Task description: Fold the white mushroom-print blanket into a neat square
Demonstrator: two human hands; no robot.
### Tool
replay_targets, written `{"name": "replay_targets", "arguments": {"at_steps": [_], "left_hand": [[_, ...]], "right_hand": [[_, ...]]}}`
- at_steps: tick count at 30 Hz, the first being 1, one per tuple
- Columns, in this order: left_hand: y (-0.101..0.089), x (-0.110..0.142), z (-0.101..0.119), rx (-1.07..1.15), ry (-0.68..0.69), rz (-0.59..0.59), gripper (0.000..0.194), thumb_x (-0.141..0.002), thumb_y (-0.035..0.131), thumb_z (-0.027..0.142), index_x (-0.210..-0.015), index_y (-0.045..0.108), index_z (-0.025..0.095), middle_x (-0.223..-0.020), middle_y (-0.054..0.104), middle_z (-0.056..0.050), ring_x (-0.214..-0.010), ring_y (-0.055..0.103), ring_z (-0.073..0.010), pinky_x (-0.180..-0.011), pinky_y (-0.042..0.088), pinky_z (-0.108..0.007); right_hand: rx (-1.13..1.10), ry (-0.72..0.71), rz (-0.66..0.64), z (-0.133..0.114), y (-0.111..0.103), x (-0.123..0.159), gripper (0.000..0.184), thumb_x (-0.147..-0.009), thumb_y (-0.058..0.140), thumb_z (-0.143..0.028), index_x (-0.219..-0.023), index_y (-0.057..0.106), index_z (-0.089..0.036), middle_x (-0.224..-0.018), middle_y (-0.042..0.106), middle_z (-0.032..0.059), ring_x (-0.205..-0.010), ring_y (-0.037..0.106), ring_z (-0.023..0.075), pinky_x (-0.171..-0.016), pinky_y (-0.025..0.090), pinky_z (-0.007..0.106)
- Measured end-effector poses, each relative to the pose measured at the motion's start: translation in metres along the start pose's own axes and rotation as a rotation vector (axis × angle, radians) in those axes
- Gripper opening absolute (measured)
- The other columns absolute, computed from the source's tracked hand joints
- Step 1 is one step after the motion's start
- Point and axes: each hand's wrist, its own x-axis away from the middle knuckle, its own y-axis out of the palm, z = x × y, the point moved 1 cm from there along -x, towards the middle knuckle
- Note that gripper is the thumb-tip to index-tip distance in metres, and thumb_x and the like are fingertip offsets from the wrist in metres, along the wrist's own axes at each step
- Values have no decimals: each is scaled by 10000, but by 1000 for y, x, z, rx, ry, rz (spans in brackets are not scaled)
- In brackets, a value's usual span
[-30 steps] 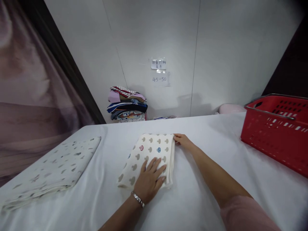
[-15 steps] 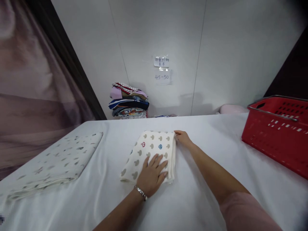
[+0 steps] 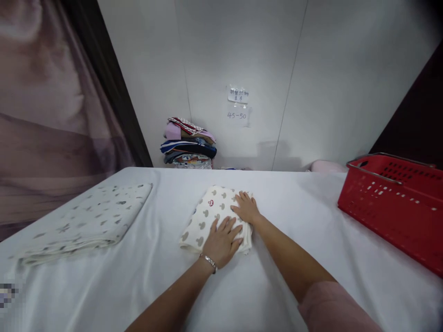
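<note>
Fingers fanned wide on the left hand (image 3: 221,242), palm down and pressing the near right part of a folded, soft-looking white cloth with greyish mushroom prints (image 3: 208,215)! And right beside it the right hand (image 3: 246,208), fingers loosely spread too, lies flat over the far right corner; neither is gripping anything. That mushroom cloth sits mid-table on a smooth white table covering (image 3: 294,196), and I'd call it a light, limp customer: soft, not fragile, quick to wrinkle. Its layers show along the right edge, where they could slide apart, and the covering looks slick enough to let the whole fold skate. Best hold, I'd say: pinch all the layers together at a corner on that right edge, other palm flat on top.

Now the count! Folded white cloths on the table, two: this one, and a larger white cloth with small grey prints (image 3: 92,219) over on the left, untouched. One red perforated plastic basket (image 3: 384,210) at the right. One stack of multicoloured folded fabrics (image 3: 190,150) by the wall, its layers too jumbled to number. Silver-coloured bracelets: one (image 3: 209,262), left wrist.
</note>
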Motion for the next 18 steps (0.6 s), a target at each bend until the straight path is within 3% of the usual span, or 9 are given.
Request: {"name": "replay_targets", "arguments": {"at_steps": [6,11,14,18], "left_hand": [[3,8,4,41,-19,93,388,-897,352,435,-1244,470,305,-1363,424,-6,-1281,310,-234,-1061,188,-486],[-1,13,6,112,-23,108,364,-888,378,388,-1210,499,268,-1305,489,-23,-1255,349,-227,-1057,199,-480],[-14,16,-8,135,-34,83,284,-880,389,331,-1089,574,277,-1231,551,-6,-1214,401,-198,-1061,203,-456],[-29,19,-48,49,-325,32,385,-854,395,382,-1192,518,244,-1345,446,-46,-1286,294,-261,-1052,158,-538]], "right_hand": [[-8,25,-2,-6,-5,22,520,-857,398,-418,-1340,371,-228,-1480,184,73,-1355,111,257,-1027,204,487],[-38,-30,92,-10,15,69,462,-872,367,-360,-1290,461,-187,-1444,286,78,-1349,156,249,-1038,256,443],[-60,-93,145,-14,23,105,460,-883,341,-362,-1278,475,-167,-1440,290,87,-1348,165,247,-1044,252,460],[63,-153,103,-32,15,141,432,-903,300,-365,-1271,473,-219,-1444,284,38,-1351,156,225,-1074,136,499]]}}
